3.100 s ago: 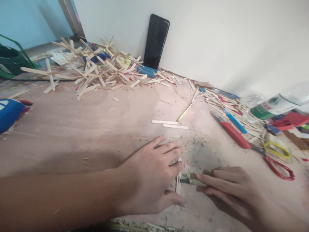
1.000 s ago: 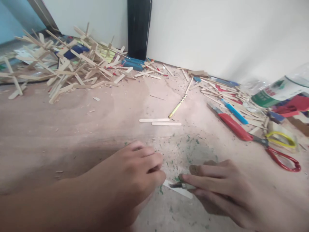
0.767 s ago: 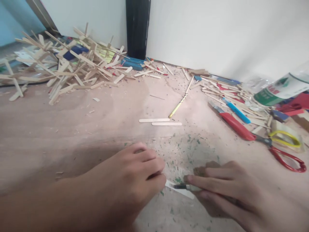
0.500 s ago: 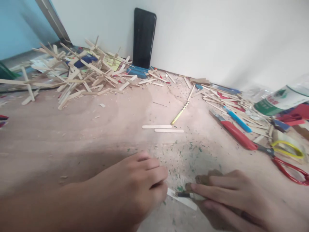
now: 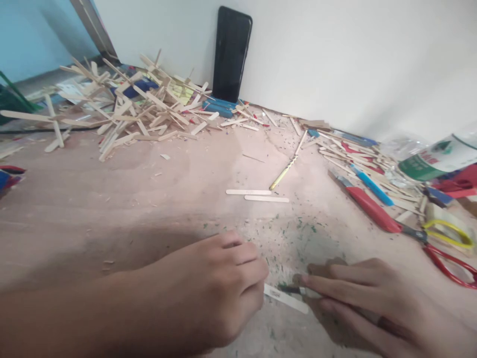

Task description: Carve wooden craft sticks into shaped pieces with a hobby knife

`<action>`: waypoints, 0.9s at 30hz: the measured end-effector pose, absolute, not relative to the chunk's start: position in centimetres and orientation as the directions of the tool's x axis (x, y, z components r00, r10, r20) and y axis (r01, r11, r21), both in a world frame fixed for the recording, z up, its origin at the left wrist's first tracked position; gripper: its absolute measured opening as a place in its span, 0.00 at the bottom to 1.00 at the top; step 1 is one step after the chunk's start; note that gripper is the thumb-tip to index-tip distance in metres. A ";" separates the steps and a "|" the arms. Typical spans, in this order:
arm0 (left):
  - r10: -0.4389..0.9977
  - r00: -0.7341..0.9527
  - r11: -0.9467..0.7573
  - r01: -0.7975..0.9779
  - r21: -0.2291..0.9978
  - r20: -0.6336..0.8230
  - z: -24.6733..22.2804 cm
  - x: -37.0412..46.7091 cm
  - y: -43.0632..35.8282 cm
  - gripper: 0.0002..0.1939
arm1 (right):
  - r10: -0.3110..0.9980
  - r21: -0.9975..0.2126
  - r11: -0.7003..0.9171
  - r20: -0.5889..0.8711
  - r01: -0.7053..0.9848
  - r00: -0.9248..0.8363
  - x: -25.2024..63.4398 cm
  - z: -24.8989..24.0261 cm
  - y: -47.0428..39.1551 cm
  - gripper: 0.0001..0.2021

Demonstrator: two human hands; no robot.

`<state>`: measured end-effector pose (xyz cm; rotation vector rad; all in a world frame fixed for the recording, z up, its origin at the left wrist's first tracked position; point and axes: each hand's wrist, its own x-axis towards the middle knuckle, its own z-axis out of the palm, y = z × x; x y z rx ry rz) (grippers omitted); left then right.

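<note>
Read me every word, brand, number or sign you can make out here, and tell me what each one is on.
No text can be read with certainty.
Clear plastic bottle with a green and white label: red lettering, too blurred to read.
Pale flat wooden stick at the left hand: a small dark mark, too blurred to read.
Upper of two pale wooden sticks lying side by side: a faint mark, too small to read.

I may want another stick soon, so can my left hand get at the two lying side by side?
Probably yes: the two sticks lie flat just beyond the left hand, with only tiny scraps on the table between. It seems to be steadying another stick, though, so should probably let go first.
</note>
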<state>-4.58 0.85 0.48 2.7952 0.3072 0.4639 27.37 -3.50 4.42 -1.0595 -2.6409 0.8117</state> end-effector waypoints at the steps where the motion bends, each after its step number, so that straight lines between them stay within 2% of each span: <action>1: 0.252 0.923 -0.936 0.156 0.315 0.291 0.4 -4.6 0.8 0.13 | 0.678 -0.551 0.602 -0.030 0.579 -0.734 27.3 4.4 -3.5 0.21; 4: 0.250 0.921 -0.937 0.153 0.314 0.299 0.4 -4.6 0.8 0.14 | 0.668 -0.540 0.623 -0.009 0.566 -0.744 27.1 4.2 -3.4 0.21; 9: 0.273 0.921 -0.920 0.164 0.356 0.280 0.8 -4.3 0.5 0.16 | 0.605 -0.481 0.668 -0.092 0.567 -0.791 26.3 5.0 -2.9 0.20; 11: 0.283 0.919 -0.916 0.174 0.363 0.274 0.9 -4.1 0.3 0.16 | 0.620 -0.483 0.652 -0.104 0.584 -0.778 26.1 5.1 -3.0 0.19; 17: 0.284 0.918 -0.909 0.167 0.381 0.275 1.1 -4.1 -0.1 0.16 | 0.702 -0.558 0.528 -0.138 0.640 -0.699 26.1 4.2 -4.5 0.16; 23: 0.284 0.925 -0.911 0.178 0.372 0.251 1.3 -4.1 -0.1 0.16 | 0.761 -0.643 0.395 -0.170 0.656 -0.626 25.7 4.1 -5.0 0.22; 27: 0.279 0.927 -0.918 0.179 0.355 0.252 1.0 -4.0 -0.2 0.18 | 0.794 -0.689 0.321 -0.179 0.650 -0.581 25.5 3.6 -5.4 0.23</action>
